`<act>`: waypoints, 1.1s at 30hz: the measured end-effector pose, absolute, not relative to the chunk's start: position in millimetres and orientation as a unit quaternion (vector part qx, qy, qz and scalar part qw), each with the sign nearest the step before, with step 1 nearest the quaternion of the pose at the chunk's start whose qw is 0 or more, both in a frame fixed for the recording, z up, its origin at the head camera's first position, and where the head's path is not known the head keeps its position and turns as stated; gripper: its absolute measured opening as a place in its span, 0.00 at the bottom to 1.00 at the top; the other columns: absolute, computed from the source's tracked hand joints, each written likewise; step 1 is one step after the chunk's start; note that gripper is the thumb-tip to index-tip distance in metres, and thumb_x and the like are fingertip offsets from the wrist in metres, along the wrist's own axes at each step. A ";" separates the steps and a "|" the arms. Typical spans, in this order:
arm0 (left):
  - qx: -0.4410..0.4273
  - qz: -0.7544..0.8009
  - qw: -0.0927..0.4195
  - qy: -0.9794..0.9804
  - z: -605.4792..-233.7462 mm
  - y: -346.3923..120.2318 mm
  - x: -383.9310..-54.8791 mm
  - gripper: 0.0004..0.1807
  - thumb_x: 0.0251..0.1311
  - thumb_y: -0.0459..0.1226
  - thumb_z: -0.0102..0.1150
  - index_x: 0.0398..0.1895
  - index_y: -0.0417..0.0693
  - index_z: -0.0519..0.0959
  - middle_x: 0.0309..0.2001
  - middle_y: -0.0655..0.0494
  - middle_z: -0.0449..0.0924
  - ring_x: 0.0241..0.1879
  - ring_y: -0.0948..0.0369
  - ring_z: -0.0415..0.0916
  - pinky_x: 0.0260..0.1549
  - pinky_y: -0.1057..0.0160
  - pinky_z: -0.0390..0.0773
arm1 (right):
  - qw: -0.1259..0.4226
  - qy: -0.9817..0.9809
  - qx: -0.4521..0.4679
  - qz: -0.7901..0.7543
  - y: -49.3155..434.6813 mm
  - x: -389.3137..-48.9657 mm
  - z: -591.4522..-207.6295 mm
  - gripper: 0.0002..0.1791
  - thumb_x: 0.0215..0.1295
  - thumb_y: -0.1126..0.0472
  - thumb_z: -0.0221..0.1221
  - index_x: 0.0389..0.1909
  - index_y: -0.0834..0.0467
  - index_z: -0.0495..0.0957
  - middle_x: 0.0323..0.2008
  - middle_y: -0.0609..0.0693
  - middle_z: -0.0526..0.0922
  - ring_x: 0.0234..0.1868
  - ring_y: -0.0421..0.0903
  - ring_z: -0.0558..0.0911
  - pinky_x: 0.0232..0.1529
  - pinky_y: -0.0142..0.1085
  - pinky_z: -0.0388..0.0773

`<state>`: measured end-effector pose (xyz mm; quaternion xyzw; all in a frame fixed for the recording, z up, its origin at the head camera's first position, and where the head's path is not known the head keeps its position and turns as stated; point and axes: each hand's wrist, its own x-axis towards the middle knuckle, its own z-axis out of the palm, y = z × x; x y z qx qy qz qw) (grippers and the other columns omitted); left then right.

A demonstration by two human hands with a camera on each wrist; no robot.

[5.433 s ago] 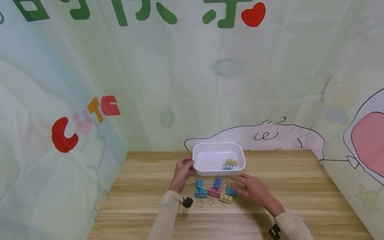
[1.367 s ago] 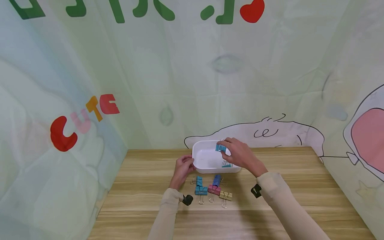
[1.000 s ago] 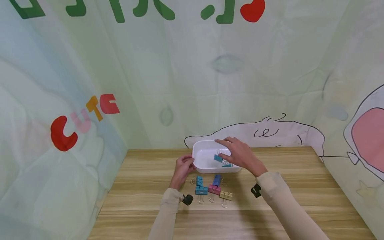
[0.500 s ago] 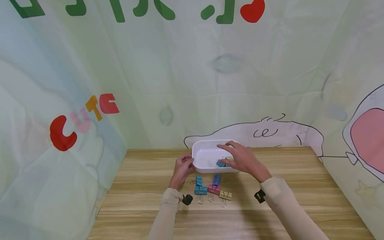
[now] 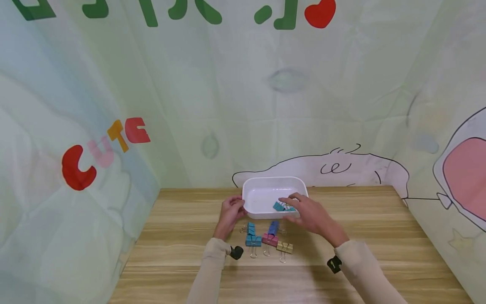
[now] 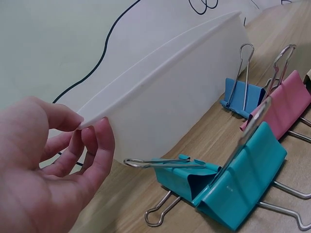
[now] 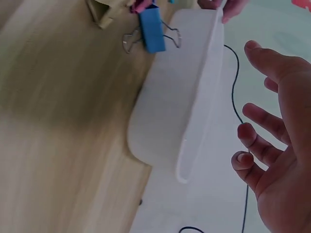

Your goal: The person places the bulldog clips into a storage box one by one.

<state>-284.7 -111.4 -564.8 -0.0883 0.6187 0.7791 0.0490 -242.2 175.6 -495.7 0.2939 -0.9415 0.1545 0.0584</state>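
Note:
My left hand (image 5: 229, 214) pinches the left end of a white plastic tray (image 5: 262, 215) by its rim, thumb above and fingers below in the left wrist view. Over the tray's near right corner is my right hand (image 5: 316, 218), fingers spread and holding nothing; the right wrist view shows its bare palm and loosely bent fingers. Teal binder clips (image 5: 279, 206) lie in the tray's right part, partly hidden behind that hand. In front of the tray lie two teal binder clips (image 5: 253, 241), a blue one (image 5: 273, 228), a pink one (image 5: 270, 240) and a yellow one (image 5: 284, 247).
The wooden table (image 5: 182, 253) carries everything. A printed cloth backdrop (image 5: 212, 105) rises right behind the tray and along both sides. Black wrist cameras (image 5: 236, 253) sit at both sleeves.
My right hand carried a teal binder clip from the table into the tray, let go of it there, and has drawn back toward the near right rim. My left hand stays on the tray.

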 end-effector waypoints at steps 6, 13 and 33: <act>-0.093 0.776 0.047 0.622 -569.0 -112.4 -286.8 0.18 0.73 0.28 0.55 0.61 0.26 0.71 0.51 0.33 0.75 0.38 0.54 0.79 0.36 0.64 0.86 | 0.072 -0.932 0.314 0.168 182.9 -227.6 -525.0 0.28 0.67 0.47 0.70 0.65 0.51 0.81 0.54 0.54 0.82 0.49 0.52 0.84 0.45 0.51 0.87; -0.097 0.777 0.044 0.621 -570.5 -111.8 -288.3 0.17 0.72 0.28 0.56 0.60 0.27 0.72 0.51 0.34 0.76 0.38 0.55 0.79 0.40 0.61 0.87 | 0.076 -0.925 0.324 0.182 188.3 -212.6 -555.1 0.24 0.69 0.51 0.69 0.63 0.54 0.82 0.56 0.53 0.84 0.53 0.52 0.84 0.50 0.50 0.86; -0.089 0.776 0.041 0.623 -568.2 -110.9 -286.5 0.18 0.72 0.28 0.56 0.60 0.25 0.71 0.50 0.34 0.76 0.37 0.55 0.79 0.41 0.59 0.87 | 0.025 -0.928 0.309 0.204 183.2 -178.6 -591.9 0.26 0.60 0.59 0.65 0.62 0.50 0.82 0.56 0.51 0.81 0.54 0.51 0.81 0.51 0.51 0.84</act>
